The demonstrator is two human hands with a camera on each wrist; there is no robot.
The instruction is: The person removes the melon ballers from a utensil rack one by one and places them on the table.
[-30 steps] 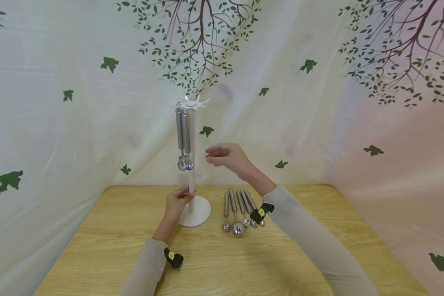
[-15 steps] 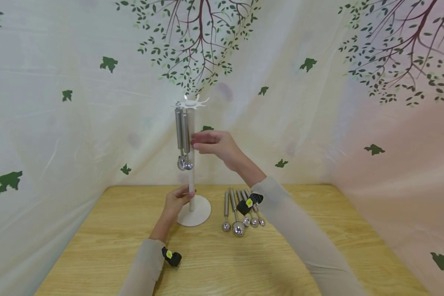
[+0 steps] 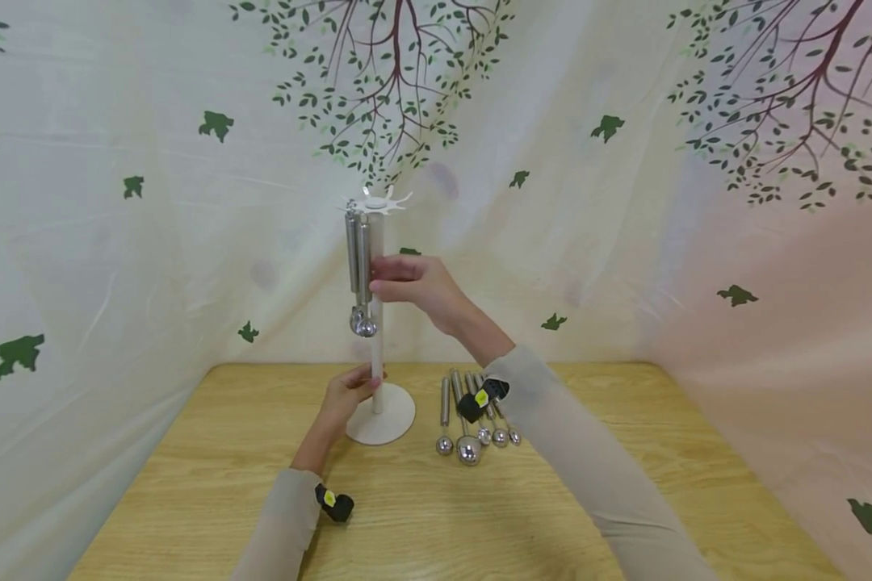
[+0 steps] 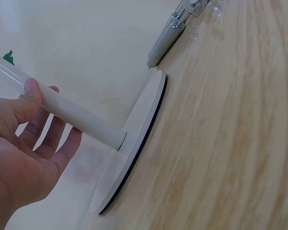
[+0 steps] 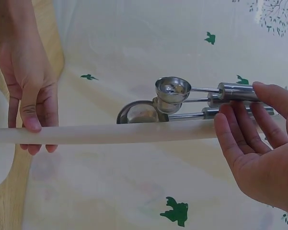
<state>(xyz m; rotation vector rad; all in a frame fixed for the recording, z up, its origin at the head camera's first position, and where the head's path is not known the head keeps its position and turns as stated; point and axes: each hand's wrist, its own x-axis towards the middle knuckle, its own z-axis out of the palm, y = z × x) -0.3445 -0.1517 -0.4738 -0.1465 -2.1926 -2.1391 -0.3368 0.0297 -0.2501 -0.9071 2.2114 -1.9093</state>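
Note:
A white stand (image 3: 377, 351) with a round base (image 3: 395, 421) and a ring of hooks (image 3: 375, 205) stands upright on the table. My left hand (image 3: 343, 401) grips its pole low, just above the base; the left wrist view shows thumb and fingers around the pole (image 4: 81, 117). Three steel melon ballers hang on the stand's left side, bowls down. My right hand (image 3: 429, 289) holds the handle of the nearest melon baller (image 5: 237, 91), thumb on one side and fingers on the other. Its round bowl (image 5: 173, 87) overlaps those of the others.
Several more steel melon ballers (image 3: 468, 449) lie side by side on the wooden table (image 3: 211, 476), right of the base. My right wrist covers part of their handles. A pale curtain (image 3: 189, 266) with leaf prints hangs behind.
My right hand has moved left and up to the hanging melon ballers and taken hold of one handle. That melon baller has shifted slightly left. My left hand stays on the pole.

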